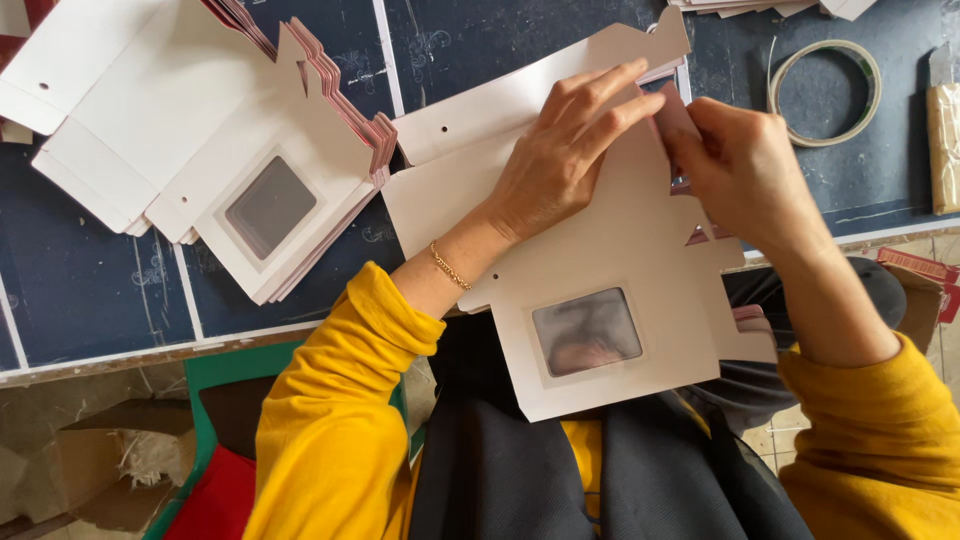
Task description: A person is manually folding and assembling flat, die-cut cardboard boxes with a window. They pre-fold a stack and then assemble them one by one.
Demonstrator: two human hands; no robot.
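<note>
Yellow sleeves point(330, 440) fill the bottom of the view, above a dark lap, and from them both hands reach up to a flat white card box blank with a clear plastic window point(590, 300), which lies half on the lap and half over the edge of the dark blue work table point(90, 290). Spread open, the left hand point(560, 150) presses flat on the upper part of the blank and pins it down without gripping it. Just beside it, the right hand point(740, 165) pinches a small pinkish flap point(678, 112) at the blank's top right edge between thumb and fingertips, so the step in hand looks like folding or creasing that flap; finishing it would seem to call for steady pressure along the fold line while the flat palm keeps the sheet from sliding. Further off to the left rests a fanned stack of like white window blanks with pink edges point(250, 170), touching the held blank's corner. At the far right lies a roll of pale tape point(825, 92), well apart from the hands, beside a wrapped beige packet point(945, 150).
</note>
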